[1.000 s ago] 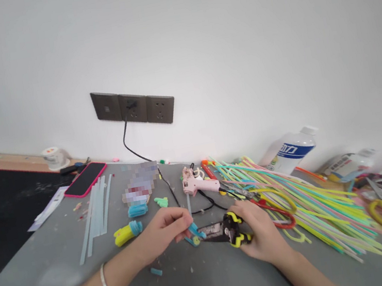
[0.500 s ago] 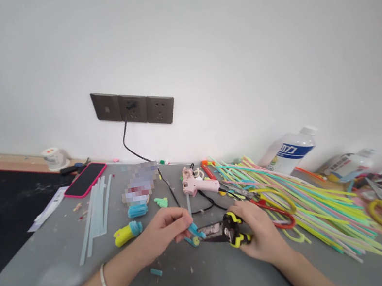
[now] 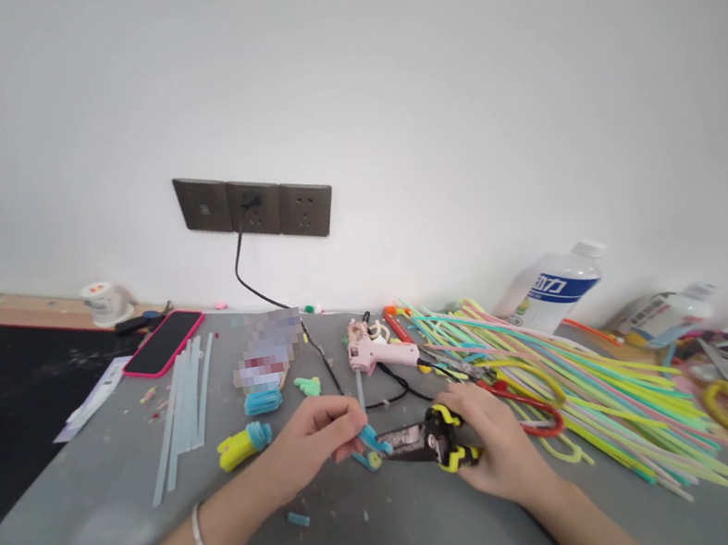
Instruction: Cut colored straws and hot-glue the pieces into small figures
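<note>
Between its fingertips my left hand [image 3: 331,427] pinches a bent blue pipe cleaner [image 3: 374,441]. My right hand [image 3: 495,437] is closed around the black and yellow handles of pliers [image 3: 429,441], whose jaws point left and meet the blue piece. Just below lies a small round yellow-green piece [image 3: 374,461] beside a blue strip; whether it is joined to the held piece I cannot tell. Behind my hands rests a pink glue gun [image 3: 384,353] with a glue stick in it. A short blue offcut [image 3: 298,518] lies on the grey mat.
Many coloured pipe cleaners [image 3: 589,392] spread to the right, with red-and-yellow scissors [image 3: 519,395] among them. White bottles [image 3: 550,288] lean by the wall. Loose glue sticks [image 3: 182,417], a phone [image 3: 163,343], a yellow bundle [image 3: 236,449] and a blue bundle [image 3: 262,402] are on the left.
Almost nothing differs. Both hands, the pliers and the blue pipe cleaner stay in the same place.
</note>
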Tool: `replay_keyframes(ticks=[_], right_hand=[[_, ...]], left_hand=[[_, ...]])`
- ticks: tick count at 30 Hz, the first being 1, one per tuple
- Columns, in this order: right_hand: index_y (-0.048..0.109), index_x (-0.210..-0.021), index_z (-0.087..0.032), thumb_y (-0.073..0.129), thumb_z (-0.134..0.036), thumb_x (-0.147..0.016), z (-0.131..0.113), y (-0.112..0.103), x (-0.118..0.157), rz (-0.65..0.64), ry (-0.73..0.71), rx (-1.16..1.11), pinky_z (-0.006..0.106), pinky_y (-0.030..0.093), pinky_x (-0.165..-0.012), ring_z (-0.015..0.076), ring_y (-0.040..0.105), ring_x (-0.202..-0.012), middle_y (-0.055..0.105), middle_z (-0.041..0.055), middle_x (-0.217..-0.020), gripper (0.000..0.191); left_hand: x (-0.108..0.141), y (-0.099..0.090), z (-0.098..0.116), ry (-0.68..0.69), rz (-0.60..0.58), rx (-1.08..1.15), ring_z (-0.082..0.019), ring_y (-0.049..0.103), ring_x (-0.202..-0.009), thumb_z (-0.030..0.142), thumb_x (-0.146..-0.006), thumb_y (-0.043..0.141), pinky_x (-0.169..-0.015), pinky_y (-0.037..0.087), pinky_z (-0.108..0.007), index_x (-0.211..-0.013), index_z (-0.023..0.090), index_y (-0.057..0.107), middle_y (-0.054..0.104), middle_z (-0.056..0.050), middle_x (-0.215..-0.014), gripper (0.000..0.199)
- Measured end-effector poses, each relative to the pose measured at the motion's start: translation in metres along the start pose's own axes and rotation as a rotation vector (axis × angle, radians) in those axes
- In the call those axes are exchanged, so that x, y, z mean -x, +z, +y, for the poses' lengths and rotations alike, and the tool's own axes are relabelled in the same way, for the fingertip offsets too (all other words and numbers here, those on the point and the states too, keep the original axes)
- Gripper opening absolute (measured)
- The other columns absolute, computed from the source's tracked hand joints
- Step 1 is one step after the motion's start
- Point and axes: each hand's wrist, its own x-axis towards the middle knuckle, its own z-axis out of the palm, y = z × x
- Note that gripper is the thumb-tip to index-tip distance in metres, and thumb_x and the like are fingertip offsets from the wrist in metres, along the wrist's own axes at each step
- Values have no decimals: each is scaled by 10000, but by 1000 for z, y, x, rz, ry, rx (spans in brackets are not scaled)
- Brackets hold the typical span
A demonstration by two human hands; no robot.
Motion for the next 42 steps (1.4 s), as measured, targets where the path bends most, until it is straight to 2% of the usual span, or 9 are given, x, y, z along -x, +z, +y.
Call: replay_keyframes(ticks=[42], right_hand=[[490, -1100, -197, 517, -174, -707, 2, 2, 4, -24, 6, 1, 352, 505, -643, 269, 639, -786, 631, 97, -890, 395]], left_hand=[[0, 0, -1, 2, -3, -18, -75, 346, -506, 614, -825, 605, -505, 243, -219, -605, 160, 501, 406, 62, -530, 515]])
